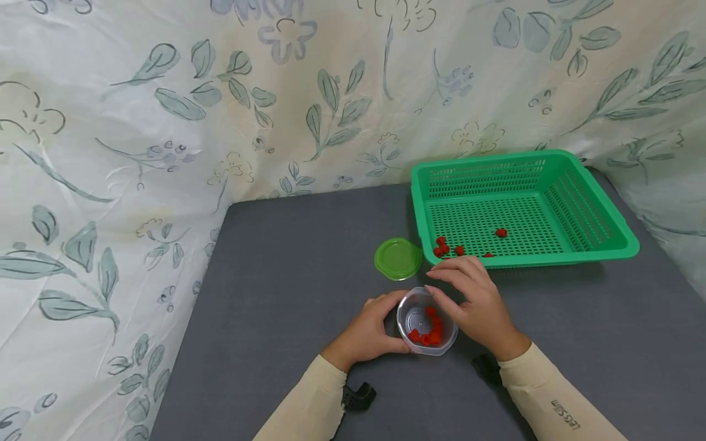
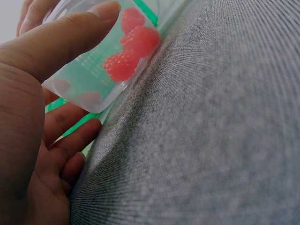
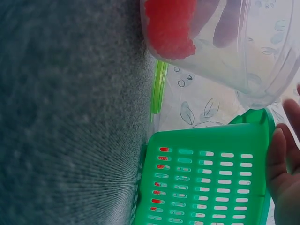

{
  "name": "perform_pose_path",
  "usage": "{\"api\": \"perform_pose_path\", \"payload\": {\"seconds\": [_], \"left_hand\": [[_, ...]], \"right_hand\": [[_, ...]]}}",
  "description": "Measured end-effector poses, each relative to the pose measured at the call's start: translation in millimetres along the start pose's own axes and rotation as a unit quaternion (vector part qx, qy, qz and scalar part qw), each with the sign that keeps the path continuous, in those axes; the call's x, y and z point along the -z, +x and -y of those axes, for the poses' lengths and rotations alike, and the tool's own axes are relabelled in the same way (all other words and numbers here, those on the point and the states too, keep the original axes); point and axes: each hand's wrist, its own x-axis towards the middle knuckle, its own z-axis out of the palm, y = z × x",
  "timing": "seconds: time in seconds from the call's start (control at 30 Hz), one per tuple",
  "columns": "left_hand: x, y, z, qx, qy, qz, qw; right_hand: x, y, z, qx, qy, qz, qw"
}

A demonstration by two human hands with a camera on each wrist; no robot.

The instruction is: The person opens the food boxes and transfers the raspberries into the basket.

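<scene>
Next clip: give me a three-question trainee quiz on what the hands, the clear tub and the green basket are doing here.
1. True or false: the round green plastic lid sits on the clear plastic tub.
2. Multiple choice: where are red raspberries visible? A) only in the tub B) only in the green perforated plastic basket C) in both.
3. Which hand grips the tub's side?

Key
1. False: the lid lies on the grey table beside the basket, and the tub is open.
2. C: tub raspberries, basket raspberries.
3. The left hand; the right hand hovers at the rim, fingers relaxed.
</scene>
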Motion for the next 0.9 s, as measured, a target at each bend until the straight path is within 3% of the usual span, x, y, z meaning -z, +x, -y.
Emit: {"api": "perform_pose_path", "payload": {"seconds": [0.3,0.43,0.6,0.9], "left_hand": [[1.1,-0.2,-1.0,-0.002,-0.005,0.002,1.0],[1.3,-0.7,-0.8,0.005,-0.009,0.005,0.9999],[1.5,-1.0,-0.4,0.017,-0.009,0.009,0.9998],[0.6,-0.6,0.1,0.013,-0.008,0.01,0.9998]], "right_hand": [[0.0,-2.2,1.0,0.005,0.021,0.056,0.998],[-0.5,-3.8,0.7,-0.002,0.034,0.105,0.994],[-0.9,-7.1,-1.1,-0.021,0.016,0.176,0.984],[-1.6,-9.0,1.5,-0.078,-0.013,0.268,0.96]]}}
